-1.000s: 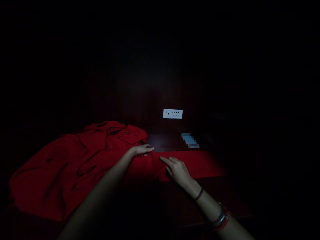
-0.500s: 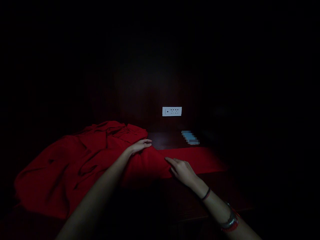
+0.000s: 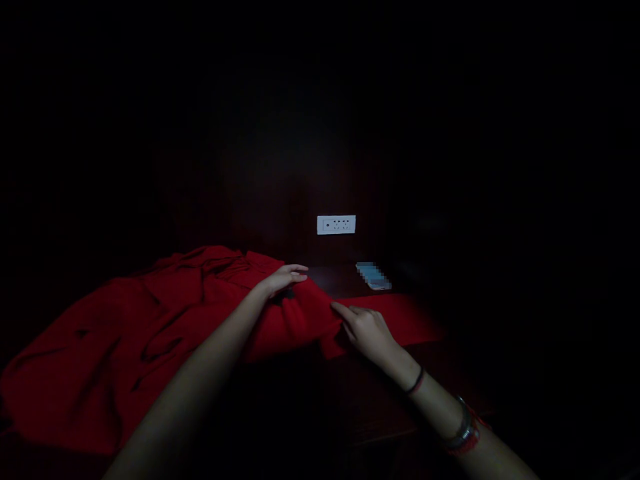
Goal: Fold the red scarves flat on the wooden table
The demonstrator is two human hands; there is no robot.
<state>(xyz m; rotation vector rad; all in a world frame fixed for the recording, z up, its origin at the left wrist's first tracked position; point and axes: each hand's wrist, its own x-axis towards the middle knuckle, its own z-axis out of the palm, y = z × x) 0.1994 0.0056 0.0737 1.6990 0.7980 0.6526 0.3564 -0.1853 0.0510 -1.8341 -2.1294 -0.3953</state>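
Note:
A large red cloth [image 3: 200, 293] lies bunched in folds on the left, and a flat strip of it reaches to the right along the dark tabletop. My left hand [image 3: 284, 280] is closed on the far edge of the cloth, between thumb and fingers. Lower and to the right, my right hand [image 3: 367, 330] pinches the same cloth, its index finger along the edge. Between the two hands the fabric is lifted and stretched. The fingertips under the cloth are hidden.
Behind the strip lies a phone [image 3: 373, 275], its screen blurred out. A white socket panel [image 3: 337, 225] is fixed to the dark wall. The dark table [image 3: 380, 407] shows its front edge near the bottom; most surroundings are in darkness.
Both hands have raised the cloth's edge a little off the flat strip, and a corner of fabric now hangs below my right hand. The view has shifted slightly to the right.

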